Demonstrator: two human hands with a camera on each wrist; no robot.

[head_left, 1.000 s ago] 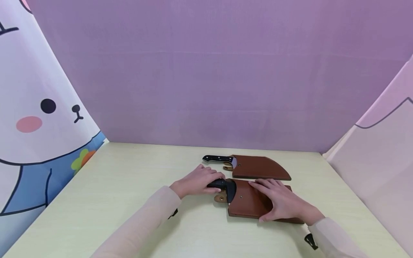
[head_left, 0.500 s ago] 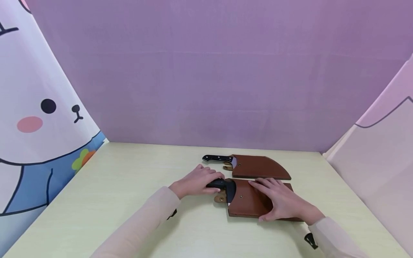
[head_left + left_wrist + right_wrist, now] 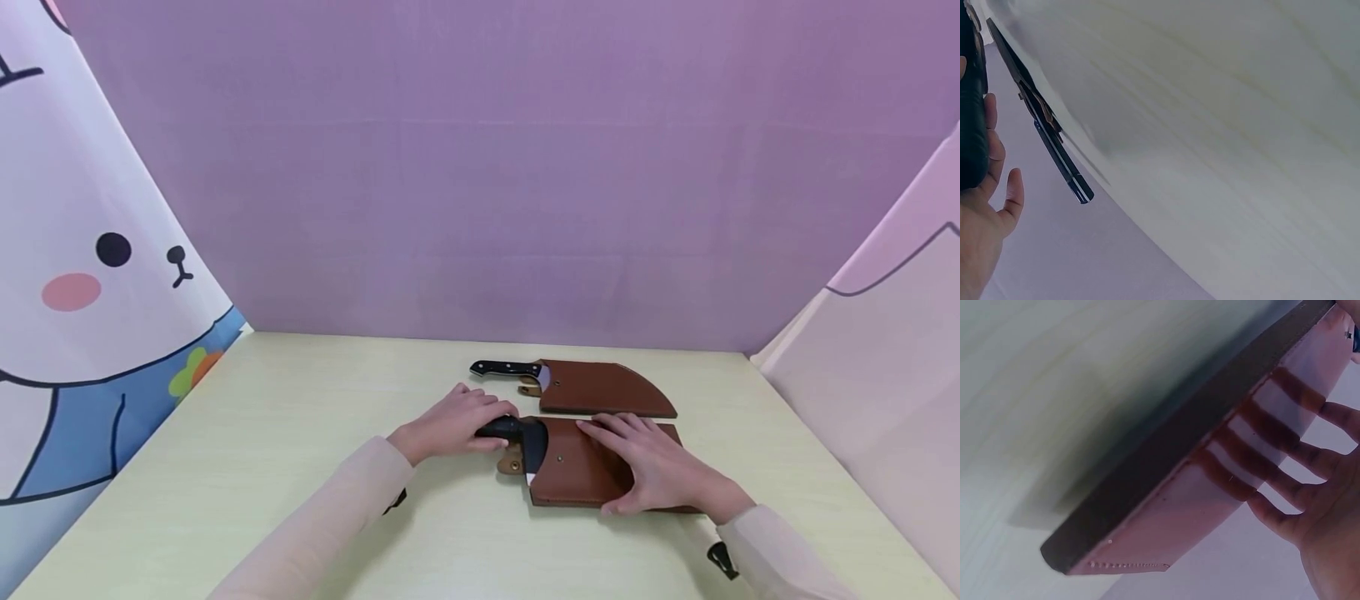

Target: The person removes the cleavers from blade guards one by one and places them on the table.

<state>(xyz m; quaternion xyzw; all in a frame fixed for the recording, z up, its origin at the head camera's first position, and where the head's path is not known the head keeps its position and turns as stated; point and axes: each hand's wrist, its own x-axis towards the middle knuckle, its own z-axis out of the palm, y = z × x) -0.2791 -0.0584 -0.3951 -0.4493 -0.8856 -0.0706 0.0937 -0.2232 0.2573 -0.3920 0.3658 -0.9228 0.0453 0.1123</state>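
My left hand (image 3: 457, 421) grips the black handle (image 3: 971, 131) of a cleaver in the head view. A short stretch of its dark blade (image 3: 534, 446) shows at the mouth of a brown leather sheath (image 3: 558, 483); the remainder is hidden inside. The sheath's tan snap strap (image 3: 511, 462) hangs loose beside the handle. My right hand (image 3: 660, 471) rests across the sheath with fingers spread, thumb at the near edge. In the right wrist view, its fingertips (image 3: 1260, 500) press on the smooth leather face.
Behind lies a second sheathed knife, with a riveted black handle (image 3: 506, 368) and a curved brown sheath (image 3: 607, 390). Both lie on a pale table (image 3: 360, 367), backed by a purple wall (image 3: 480, 183). Printed cartoon panels (image 3: 82, 350) flank the sides.
My left hand has moved slightly left with the handle, and a little more of the cleaver's blade shows outside the sheath. My right hand stays in place.
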